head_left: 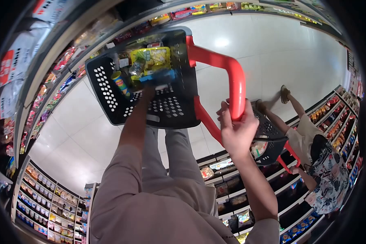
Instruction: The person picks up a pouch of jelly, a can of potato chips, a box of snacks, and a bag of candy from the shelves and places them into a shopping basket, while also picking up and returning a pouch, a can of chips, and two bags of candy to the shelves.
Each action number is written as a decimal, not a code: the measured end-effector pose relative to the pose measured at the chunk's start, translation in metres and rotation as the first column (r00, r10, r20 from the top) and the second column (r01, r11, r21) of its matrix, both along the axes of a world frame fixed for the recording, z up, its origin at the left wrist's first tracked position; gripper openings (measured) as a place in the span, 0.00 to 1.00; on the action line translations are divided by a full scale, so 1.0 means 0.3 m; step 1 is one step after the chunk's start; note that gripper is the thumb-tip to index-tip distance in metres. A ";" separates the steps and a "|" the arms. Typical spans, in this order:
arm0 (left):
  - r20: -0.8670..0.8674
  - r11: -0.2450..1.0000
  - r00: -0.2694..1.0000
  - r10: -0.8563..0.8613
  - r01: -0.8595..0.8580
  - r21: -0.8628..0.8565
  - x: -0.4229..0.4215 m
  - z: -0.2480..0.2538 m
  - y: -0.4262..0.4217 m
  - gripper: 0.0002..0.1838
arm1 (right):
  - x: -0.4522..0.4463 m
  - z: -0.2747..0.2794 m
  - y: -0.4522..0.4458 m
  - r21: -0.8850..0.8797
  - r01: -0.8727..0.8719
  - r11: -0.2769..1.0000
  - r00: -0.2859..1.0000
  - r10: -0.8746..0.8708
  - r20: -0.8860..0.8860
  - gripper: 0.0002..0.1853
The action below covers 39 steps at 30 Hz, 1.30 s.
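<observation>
Black basket [186, 83]: at 11 o'clock in view.
Right hand [238, 132]: fingers wrapped around the red handle [236, 77], at the basket's 4 o'clock.
Left hand [152, 86]: inside, near a blue packet [162, 75]; blurred, finger state cannot be told.
Contents: yellow pack [160, 56] toward 12 o'clock; canister [119, 82] at 9 o'clock.

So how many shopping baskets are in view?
2: one perforated black plastic basket before the camera wearer, another perforated black plastic basket, partly hidden, beside the floral-shirted person.

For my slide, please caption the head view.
Left hand inside a black basket, right hand gripping its red handle.
</observation>
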<state>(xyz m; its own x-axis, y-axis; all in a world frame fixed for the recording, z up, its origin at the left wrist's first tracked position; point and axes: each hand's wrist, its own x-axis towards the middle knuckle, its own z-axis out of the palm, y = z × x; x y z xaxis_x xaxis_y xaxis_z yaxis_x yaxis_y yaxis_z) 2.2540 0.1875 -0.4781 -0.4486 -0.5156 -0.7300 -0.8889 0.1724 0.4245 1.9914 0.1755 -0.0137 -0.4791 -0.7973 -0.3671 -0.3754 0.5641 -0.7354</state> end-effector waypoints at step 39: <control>-0.860 0.555 -0.068 0.506 -0.737 0.385 0.399 2.285 -1.134 0.11 | -0.365 -0.193 0.128 0.161 0.381 0.910 0.831 -0.261 -0.491 0.14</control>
